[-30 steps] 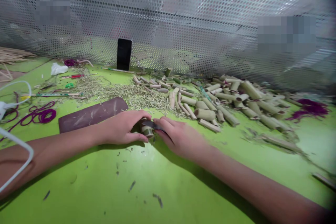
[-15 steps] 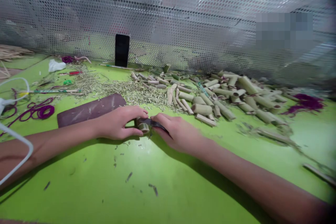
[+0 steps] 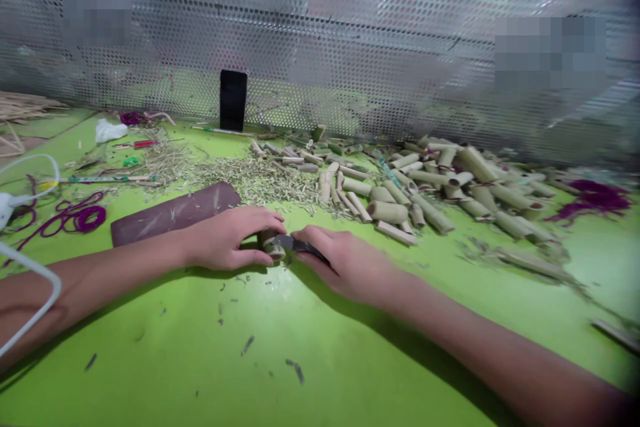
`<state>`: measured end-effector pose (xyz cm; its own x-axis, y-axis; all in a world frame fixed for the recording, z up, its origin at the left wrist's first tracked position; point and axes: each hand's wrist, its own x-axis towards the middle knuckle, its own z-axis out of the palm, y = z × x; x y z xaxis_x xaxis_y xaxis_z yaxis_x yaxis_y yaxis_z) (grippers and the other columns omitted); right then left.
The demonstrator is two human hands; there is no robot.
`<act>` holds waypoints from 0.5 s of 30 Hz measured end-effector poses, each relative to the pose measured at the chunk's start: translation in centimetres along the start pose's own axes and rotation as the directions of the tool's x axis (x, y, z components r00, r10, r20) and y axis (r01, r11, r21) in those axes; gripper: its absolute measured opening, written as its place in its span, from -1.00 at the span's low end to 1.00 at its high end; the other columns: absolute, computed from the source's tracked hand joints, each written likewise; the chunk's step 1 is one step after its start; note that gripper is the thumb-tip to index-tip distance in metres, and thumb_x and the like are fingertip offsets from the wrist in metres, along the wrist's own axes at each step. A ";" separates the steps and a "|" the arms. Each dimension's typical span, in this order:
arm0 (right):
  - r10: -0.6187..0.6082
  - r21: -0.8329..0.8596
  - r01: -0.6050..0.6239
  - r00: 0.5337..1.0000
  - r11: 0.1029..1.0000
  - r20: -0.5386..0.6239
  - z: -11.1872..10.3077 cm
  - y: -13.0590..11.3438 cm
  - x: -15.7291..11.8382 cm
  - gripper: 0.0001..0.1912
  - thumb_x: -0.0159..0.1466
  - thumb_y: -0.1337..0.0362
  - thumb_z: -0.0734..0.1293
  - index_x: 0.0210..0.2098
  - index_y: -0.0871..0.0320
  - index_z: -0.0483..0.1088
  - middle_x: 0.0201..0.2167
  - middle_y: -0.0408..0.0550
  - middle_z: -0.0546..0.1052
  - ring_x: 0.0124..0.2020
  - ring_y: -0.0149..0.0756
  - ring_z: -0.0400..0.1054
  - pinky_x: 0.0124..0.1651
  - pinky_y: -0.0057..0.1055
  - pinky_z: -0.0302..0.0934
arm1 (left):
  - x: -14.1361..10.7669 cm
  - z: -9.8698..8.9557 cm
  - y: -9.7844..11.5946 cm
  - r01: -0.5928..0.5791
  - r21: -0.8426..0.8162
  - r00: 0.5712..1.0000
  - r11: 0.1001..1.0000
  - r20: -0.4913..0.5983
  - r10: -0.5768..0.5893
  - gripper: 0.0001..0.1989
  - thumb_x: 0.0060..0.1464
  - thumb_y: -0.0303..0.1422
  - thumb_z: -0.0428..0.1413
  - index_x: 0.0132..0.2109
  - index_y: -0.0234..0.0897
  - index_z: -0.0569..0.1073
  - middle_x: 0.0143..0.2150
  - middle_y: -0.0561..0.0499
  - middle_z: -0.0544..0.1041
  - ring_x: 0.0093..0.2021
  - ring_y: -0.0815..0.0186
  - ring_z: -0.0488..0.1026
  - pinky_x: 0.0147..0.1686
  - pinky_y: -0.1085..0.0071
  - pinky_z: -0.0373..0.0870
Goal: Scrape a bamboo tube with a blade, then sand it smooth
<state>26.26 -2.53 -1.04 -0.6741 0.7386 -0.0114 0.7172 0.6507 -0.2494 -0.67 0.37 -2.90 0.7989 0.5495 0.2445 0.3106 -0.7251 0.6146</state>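
A short pale-green bamboo tube (image 3: 273,248) is held at lower centre of the frame, between the two hands and slightly nearer the left. It is gripped by the curled fingers and thumb of the left hand (image 3: 225,239), which is clenched around it from the left side. A pale cut end is seen facing the viewer and downward; the long axis appears to run roughly away from the viewer, though its exact line cannot be told, as the tube is partly hidden by the fingers.

A dark-bladed knife (image 3: 303,245) is grasped in the right hand (image 3: 340,263), its handle concealed by the closed fingers. The blade is laid across the upper face of the tube, in contact or nearly so, and is directed leftward.

Beneath the hands lies a bright green work table (image 3: 320,347), on which dark slivers are scattered. At left, a long flat brown abrasive strip (image 3: 173,215) is placed just behind the left forearm. Beyond the hands, a loose heap of cut bamboo tubes (image 3: 415,203) is spread to the right, and a drift of pale fibrous shavings (image 3: 255,180) lies at upper centre.
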 end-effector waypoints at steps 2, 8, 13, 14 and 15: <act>0.011 -0.022 -0.011 1.000 1.000 -0.005 0.1 -0.2 0.2 -0.83 0.54 0.23 0.21 -0.04 0.11 0.42 -0.31 -0.02 0.63 -0.39 -0.17 0.50 -0.41 -0.35 0.14 | 0.0 0.0 -0.1 0.012 -0.001 1.000 1.000 -0.004 -0.012 -0.59 0.30 -0.23 0.29 0.21 -0.22 0.46 0.28 -0.20 0.55 0.30 0.00 0.47 0.31 0.05 0.37; 0.000 -0.008 0.000 1.000 1.000 0.002 0.1 -0.4 0.8 -0.84 0.53 0.24 0.22 0.01 0.11 0.40 -0.25 0.01 0.66 -0.35 -0.16 0.53 -0.37 -0.34 0.20 | 0.0 0.2 -0.7 -0.003 -0.011 0.999 1.000 -0.035 0.003 -0.59 0.25 -0.22 0.35 0.17 -0.17 0.48 0.23 -0.14 0.59 0.29 0.02 0.50 0.29 0.10 0.38; -0.013 0.040 0.013 1.000 0.999 0.010 0.0 -0.2 0.7 -0.85 0.53 0.23 0.23 -0.01 0.12 0.38 -0.24 0.01 0.65 -0.35 -0.20 0.52 -0.35 -0.36 0.21 | 0.1 0.1 -0.9 -0.052 -0.008 0.998 0.999 -0.028 0.052 -0.61 0.29 -0.19 0.32 0.17 -0.19 0.51 0.22 -0.18 0.57 0.22 0.00 0.53 0.22 0.09 0.43; -0.016 0.044 0.015 1.000 0.999 0.009 -0.1 -0.2 0.6 -0.86 0.53 0.22 0.22 -0.02 0.12 0.38 -0.25 0.01 0.65 -0.36 -0.20 0.52 -0.36 -0.36 0.20 | 0.1 0.1 -0.9 -0.058 -0.008 0.998 0.998 -0.023 0.058 -0.61 0.30 -0.18 0.30 0.18 -0.20 0.51 0.22 -0.19 0.56 0.23 -0.01 0.52 0.23 0.09 0.43; -0.018 0.050 0.017 1.000 0.999 0.011 -0.1 -0.2 0.5 -0.86 0.53 0.22 0.23 -0.04 0.12 0.38 -0.26 0.01 0.64 -0.37 -0.20 0.51 -0.36 -0.36 0.19 | 0.1 0.0 -0.9 -0.062 -0.004 0.998 0.998 -0.015 0.062 -0.61 0.32 -0.17 0.28 0.19 -0.20 0.51 0.23 -0.20 0.55 0.24 -0.02 0.51 0.23 0.08 0.43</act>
<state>25.82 -2.27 -0.88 -0.6888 0.7248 -0.0177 0.6957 0.6538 -0.2975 -0.89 1.02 -3.46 0.8087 0.5100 0.2931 0.2586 -0.7558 0.6015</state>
